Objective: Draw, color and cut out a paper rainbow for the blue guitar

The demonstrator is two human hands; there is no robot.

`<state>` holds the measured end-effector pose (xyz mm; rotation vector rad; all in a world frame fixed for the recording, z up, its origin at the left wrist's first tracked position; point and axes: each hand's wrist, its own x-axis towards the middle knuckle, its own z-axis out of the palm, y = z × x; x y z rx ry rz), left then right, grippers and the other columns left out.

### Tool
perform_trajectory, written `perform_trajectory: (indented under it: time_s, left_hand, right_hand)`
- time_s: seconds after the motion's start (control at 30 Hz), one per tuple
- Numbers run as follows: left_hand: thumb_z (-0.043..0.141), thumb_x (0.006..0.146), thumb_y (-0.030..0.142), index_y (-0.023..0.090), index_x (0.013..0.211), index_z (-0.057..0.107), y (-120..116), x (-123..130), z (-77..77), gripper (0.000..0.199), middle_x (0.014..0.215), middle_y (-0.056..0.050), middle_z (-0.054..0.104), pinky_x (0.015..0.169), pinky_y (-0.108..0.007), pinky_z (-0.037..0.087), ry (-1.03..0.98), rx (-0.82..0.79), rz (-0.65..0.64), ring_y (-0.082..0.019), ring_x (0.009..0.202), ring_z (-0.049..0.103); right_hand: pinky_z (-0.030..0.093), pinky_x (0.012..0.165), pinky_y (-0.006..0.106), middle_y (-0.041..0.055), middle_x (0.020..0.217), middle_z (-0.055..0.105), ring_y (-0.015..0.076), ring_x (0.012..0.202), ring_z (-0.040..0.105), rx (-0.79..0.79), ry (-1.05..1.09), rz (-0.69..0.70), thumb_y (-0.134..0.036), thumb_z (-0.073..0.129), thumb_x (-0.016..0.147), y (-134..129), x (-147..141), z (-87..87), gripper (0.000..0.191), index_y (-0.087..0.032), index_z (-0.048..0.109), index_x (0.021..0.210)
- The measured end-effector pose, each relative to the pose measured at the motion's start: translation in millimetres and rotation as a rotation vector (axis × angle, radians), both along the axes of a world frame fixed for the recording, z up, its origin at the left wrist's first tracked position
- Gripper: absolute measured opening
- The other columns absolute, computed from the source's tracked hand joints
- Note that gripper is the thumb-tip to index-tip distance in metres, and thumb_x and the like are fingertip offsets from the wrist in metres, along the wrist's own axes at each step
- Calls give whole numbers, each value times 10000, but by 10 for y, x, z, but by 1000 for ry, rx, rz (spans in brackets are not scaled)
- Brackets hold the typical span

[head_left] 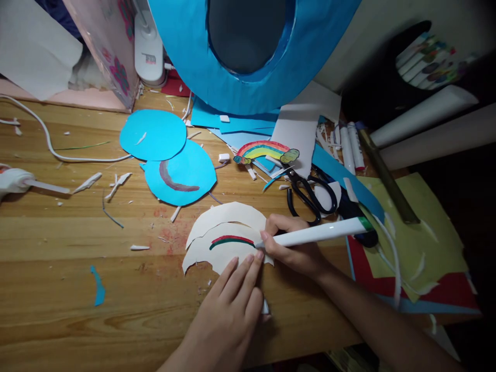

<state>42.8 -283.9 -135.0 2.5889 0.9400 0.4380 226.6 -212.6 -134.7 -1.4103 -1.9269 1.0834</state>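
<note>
My right hand (292, 245) grips a white marker with a green end (321, 232). The marker's tip touches a cut piece of white paper (197, 253) at the right end of a red and dark green curved line (232, 239). My left hand (236, 297) lies on the lower part of that paper, its fingers stretched out and holding nothing. Another curved white paper (232, 211) lies just behind it. A coloured rainbow cutout (265, 150) is farther back, beside black-handled scissors (310, 194).
Two blue paper ovals (153, 134) lie at the back left. A large blue ring (248, 93) stands behind. White markers (351, 147), yellow paper (422, 227) and red paper (449, 294) are at the right. A glue gun (15, 181) sits far left; scraps litter the wooden table (77, 330).
</note>
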Motion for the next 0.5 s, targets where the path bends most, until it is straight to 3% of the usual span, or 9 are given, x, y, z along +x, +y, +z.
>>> perform_trajectory:
  time_s: [0.37,0.5]
  left_hand:
    - [413,903,181,113,903,576,-20,1,-25,177,1403,-203,452,1087,-396,369,-42,0,41,-265,1334,385]
    - [394,920,185,114,906,569,-12,-18,-24,189,1414,-205,437,1062,-415,403,-51,-21,15,-272,1334,385]
  right_hand:
    - [268,456,235,-51,492,435,90,447,374,-15,8,16,-270,546,818,-6,-3,10,301,-201,405,562]
    - [288,466,236,-41,535,455,105,487,398,-80,147,-64,-329,582,829,-7,29,-39,283,-203,456,609]
